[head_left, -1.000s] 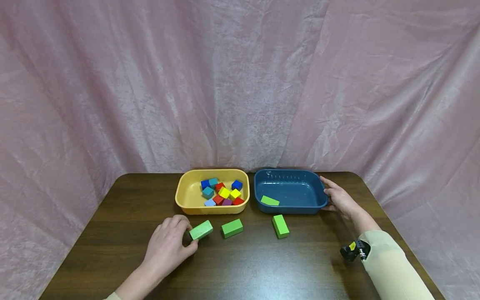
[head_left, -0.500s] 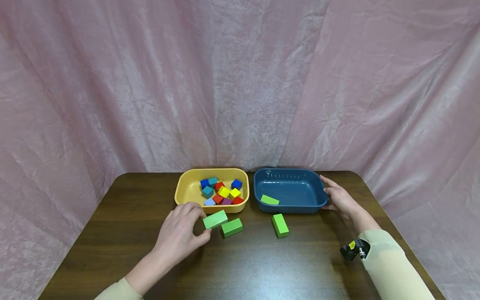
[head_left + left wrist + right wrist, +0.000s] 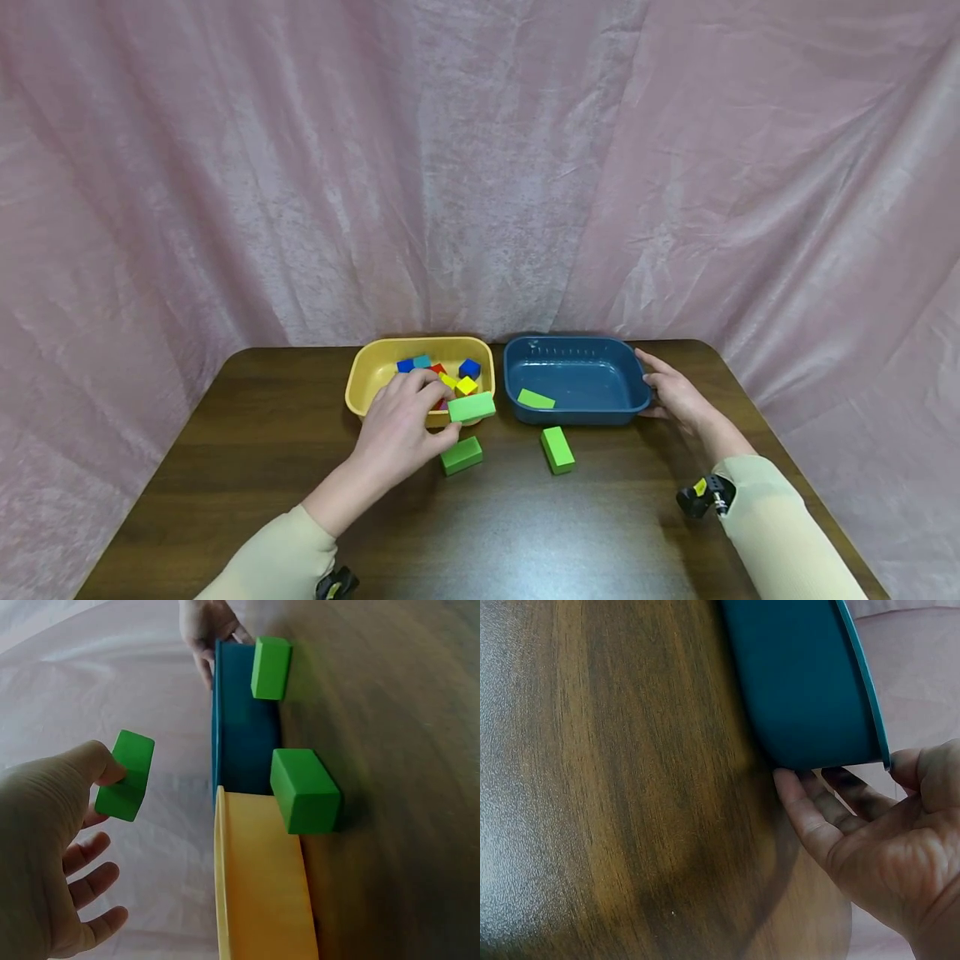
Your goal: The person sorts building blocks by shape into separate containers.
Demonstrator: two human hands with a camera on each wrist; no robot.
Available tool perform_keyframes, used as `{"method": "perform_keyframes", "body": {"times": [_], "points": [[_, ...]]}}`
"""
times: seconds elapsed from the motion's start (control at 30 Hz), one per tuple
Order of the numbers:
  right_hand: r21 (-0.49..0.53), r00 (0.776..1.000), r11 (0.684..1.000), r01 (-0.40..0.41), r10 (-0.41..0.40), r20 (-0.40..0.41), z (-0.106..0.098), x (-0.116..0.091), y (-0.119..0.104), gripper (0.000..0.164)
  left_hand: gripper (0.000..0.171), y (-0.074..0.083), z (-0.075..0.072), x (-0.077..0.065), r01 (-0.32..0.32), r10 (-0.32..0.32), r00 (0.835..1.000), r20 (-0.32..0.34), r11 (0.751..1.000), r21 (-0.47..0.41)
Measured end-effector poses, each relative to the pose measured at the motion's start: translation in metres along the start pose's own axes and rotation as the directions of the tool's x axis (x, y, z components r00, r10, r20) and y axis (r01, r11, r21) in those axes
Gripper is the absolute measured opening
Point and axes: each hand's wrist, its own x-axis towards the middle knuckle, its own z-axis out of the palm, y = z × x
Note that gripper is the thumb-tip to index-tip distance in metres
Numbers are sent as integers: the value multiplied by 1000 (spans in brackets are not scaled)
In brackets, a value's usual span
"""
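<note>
My left hand (image 3: 399,425) pinches a green rectangular block (image 3: 472,407) between thumb and fingers, raised over the front right rim of the yellow tray (image 3: 357,390). In the left wrist view the held block (image 3: 126,776) hangs well off the table, with the other fingers loosely bent. My right hand (image 3: 677,402) touches the right end of the blue tray (image 3: 585,387). Its fingertips lie against the outer wall and the thumb is at the rim, as the right wrist view shows. One green block (image 3: 536,399) lies inside the blue tray at its front left.
Two more green blocks stay on the brown table (image 3: 525,533), one block (image 3: 461,457) before the yellow tray, another block (image 3: 557,450) before the blue one. Several coloured cubes (image 3: 467,386) fill part of the yellow tray. A pink curtain (image 3: 480,167) hangs behind.
My left hand has carried the green block up and to the right, from the table left of the other blocks to over the yellow tray's front edge. The right hand stays at the blue tray.
</note>
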Motion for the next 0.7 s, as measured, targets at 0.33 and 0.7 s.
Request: {"method": "perform_keyframes", "body": {"times": [0.33, 0.7], "points": [[6, 1000, 1000, 5, -5, 7, -1, 0, 2, 61, 28, 12, 10, 32, -5, 5, 999, 52, 1000, -8], [7, 1000, 1000, 8, -8, 3, 3, 1, 3, 61, 31, 20, 23, 54, 15, -14, 993, 117, 1000, -5]]}}
